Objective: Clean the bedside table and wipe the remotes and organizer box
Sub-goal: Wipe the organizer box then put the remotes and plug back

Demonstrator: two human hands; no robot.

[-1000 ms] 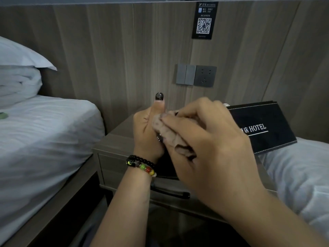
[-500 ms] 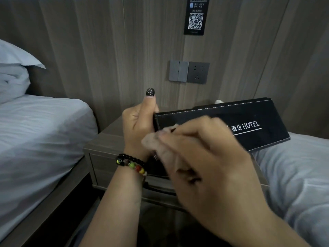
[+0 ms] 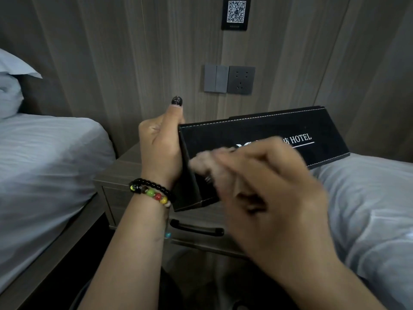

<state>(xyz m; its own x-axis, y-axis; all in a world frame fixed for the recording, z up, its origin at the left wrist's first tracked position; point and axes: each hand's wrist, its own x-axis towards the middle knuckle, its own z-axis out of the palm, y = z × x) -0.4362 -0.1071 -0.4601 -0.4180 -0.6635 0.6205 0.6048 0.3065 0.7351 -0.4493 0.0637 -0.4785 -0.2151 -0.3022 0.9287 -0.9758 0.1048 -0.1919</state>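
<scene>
Black leather-look organizer box [image 3: 257, 139] with white stitching and "HOTEL" lettering, held up in the air above the grey wood-grain bedside counter [image 3: 120, 173], tilted, long face toward the camera. Clamped at its left end by the left hand [image 3: 161, 148], thumb upright with a dark-painted nail, beaded bracelet [image 3: 152, 192] on the wrist. Pressed against the box's front face, a crumpled pinkish-beige cloth [image 3: 205, 162], pinched in the closed fingers of the right hand [image 3: 274, 198], blurred with motion. Compared with half a second ago: more of the box front uncovered, a pale logo now showing left of the lettering; cloth further right and lower along the face; right hand lower in view. A second ago: box largely hidden behind both hands, cloth bunched against the left thumb. White-sheeted beds [image 3: 44, 164] on either side; grey wall switch and socket [image 3: 230, 79] and a QR-code plaque [image 3: 236, 12] on the panelled wall behind.
</scene>
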